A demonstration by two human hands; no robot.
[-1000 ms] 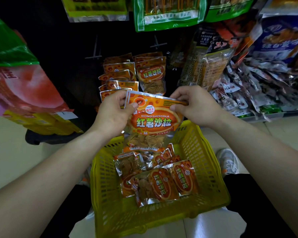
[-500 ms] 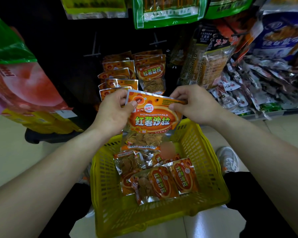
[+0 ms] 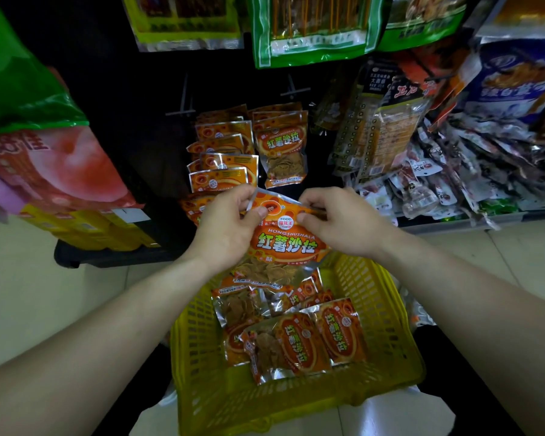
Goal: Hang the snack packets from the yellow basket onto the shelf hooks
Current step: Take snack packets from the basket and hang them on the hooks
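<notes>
An orange snack packet (image 3: pixel 285 243) hangs upright between both hands above the yellow basket (image 3: pixel 202 347). My left hand (image 3: pixel 225 229) pinches its top left corner and my right hand (image 3: pixel 340 221) pinches its top right edge. The top seam is bent between my thumbs. Several more orange packets (image 3: pixel 296 338) lie in the basket. On the dark shelf behind, matching packets hang in two columns on hooks (image 3: pixel 224 152), (image 3: pixel 280 146). Two bare hooks (image 3: pixel 183 103), (image 3: pixel 293 88) stick out above them.
Green bags (image 3: pixel 312 26) hang overhead. A large green and pink bag (image 3: pixel 35 127) fills the left, above yellow boxes (image 3: pixel 85 225). Striped packets (image 3: pixel 378 133) and a heap of small silver packets (image 3: pixel 472 180) crowd the right shelf. Pale floor tiles lie either side of the basket.
Both hands have drawn closer together along the packet's top edge, bending the seam. The packet has stayed above the basket at about the same height.
</notes>
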